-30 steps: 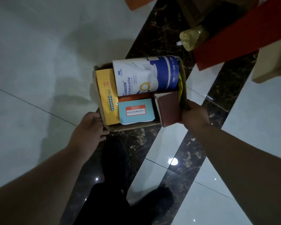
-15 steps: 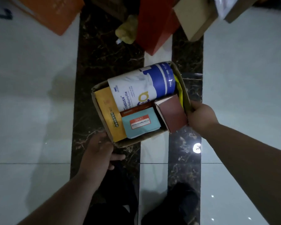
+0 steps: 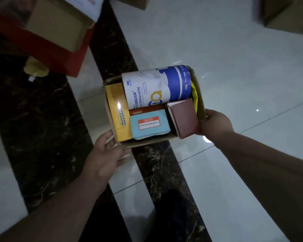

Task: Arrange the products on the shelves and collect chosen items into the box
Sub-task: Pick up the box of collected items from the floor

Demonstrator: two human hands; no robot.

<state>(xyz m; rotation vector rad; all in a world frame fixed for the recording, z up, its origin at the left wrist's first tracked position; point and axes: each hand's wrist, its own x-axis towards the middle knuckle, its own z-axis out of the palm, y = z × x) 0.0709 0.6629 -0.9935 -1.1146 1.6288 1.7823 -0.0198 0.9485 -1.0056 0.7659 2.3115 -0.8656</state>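
1. The right hand (image 3: 215, 122) is closed on the right wall of the cardboard box (image 3: 154, 142). Its fingers are curled round the rim, and the box is held by that side.
2. The left hand (image 3: 108, 154) is open, with its fingers spread and relaxed, at the near left corner of the box. The thumb lies beside the left wall and the fingers reach under the near wall. Whether the cardboard is actually touched cannot be told.
3. Inside the box, a white and blue canister (image 3: 156, 88) marked "Naturelle" is laid on its side along the far wall.
4. A yellow carton (image 3: 118, 110) is set lengthwise against the left wall, just beside the canister's end.
5. A light blue carton (image 3: 149, 125) with a red and white label is placed in the near middle. The edge of an orange carton (image 3: 144, 109) is seen between it and the canister.
6. A maroon carton (image 3: 184, 117) is stood tilted at the right end, rising above the rim and touching the right hand.
7. A yellow packet (image 3: 194, 95) is wedged between the canister and the right wall.
8. The box is seen above a floor (image 3: 234, 49) of pale tiles crossed by dark marble bands.
9. At the upper left, well apart from the box, a tan carton (image 3: 59, 25) is seen on top of a red box (image 3: 66, 56), with a yellowish bottle (image 3: 36, 69) just beside it. Another cardboard box (image 3: 290, 14) is seen at the upper right corner.
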